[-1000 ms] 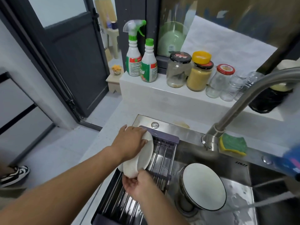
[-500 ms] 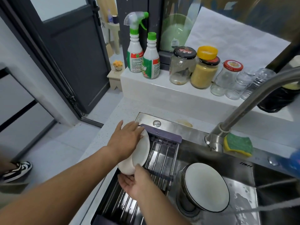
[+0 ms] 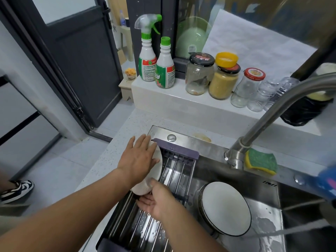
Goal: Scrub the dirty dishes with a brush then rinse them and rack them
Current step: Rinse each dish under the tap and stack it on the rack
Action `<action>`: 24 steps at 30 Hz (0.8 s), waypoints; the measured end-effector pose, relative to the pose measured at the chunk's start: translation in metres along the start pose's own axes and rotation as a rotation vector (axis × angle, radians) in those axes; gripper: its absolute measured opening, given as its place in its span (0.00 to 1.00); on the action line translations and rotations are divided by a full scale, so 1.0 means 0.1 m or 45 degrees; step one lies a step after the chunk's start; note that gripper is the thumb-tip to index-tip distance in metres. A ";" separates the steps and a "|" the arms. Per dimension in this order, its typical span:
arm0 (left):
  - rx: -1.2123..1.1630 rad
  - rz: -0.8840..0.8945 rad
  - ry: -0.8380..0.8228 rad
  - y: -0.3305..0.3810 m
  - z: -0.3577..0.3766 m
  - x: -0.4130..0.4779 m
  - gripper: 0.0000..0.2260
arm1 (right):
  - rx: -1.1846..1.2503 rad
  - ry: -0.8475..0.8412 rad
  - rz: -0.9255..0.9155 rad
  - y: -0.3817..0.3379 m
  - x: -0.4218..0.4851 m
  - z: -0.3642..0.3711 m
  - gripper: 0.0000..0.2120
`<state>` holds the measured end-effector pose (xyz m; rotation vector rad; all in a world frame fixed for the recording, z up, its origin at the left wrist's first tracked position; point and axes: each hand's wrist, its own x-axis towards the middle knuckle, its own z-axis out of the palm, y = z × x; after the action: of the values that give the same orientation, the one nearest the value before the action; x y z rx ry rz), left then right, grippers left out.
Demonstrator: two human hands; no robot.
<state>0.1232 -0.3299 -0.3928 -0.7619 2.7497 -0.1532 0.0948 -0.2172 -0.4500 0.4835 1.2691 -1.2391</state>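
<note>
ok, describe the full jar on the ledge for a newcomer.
Start at the white ledge behind the sink. Right of the two green-capped bottles, it is the second jar. Only it holds yellow contents, with a yellow cap atop its dark lid.

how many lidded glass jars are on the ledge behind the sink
3, in a row on the white ledge: black-lidded glass jar at left, yellow-filled glass jar in the middle, red-lidded glass jar at right. None seems hidden.

Two hands [image 3: 137, 161] [image 3: 157, 202], two bottles [image 3: 148, 60] [image 3: 165, 67], three jars [image 3: 199, 75] [image 3: 224, 82] [image 3: 246, 89], one sponge [image 3: 261, 160]
</note>
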 end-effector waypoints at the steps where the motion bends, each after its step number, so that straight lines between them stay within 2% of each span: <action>1: 0.009 -0.024 -0.002 -0.01 0.00 -0.01 0.30 | -0.011 0.008 0.003 0.00 -0.03 0.00 0.20; 6: 0.054 0.007 0.057 0.02 0.03 -0.06 0.34 | -0.061 0.103 -0.041 0.01 -0.14 -0.03 0.18; 11: 0.138 0.120 0.054 0.26 0.04 -0.13 0.31 | 0.007 0.146 -0.132 -0.11 -0.17 -0.14 0.04; 14: 0.053 0.178 0.069 0.45 0.07 -0.14 0.29 | 0.044 0.132 -0.243 -0.22 -0.19 -0.30 0.08; 18: -0.299 0.272 0.118 0.75 0.03 -0.13 0.27 | 0.167 0.118 -0.333 -0.40 -0.19 -0.63 0.10; 20: -0.593 0.274 0.142 0.97 0.00 -0.12 0.26 | 0.228 0.134 -0.354 -0.51 -0.26 -0.87 0.11; 24: -1.187 0.032 0.119 1.47 -0.01 -0.09 0.17 | 0.403 0.190 -0.340 -0.68 -0.44 -1.39 0.17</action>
<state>0.0580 -0.1997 -0.4152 -0.9162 2.8380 1.1900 -0.0185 -0.1048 -0.4309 0.6595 1.2976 -1.6682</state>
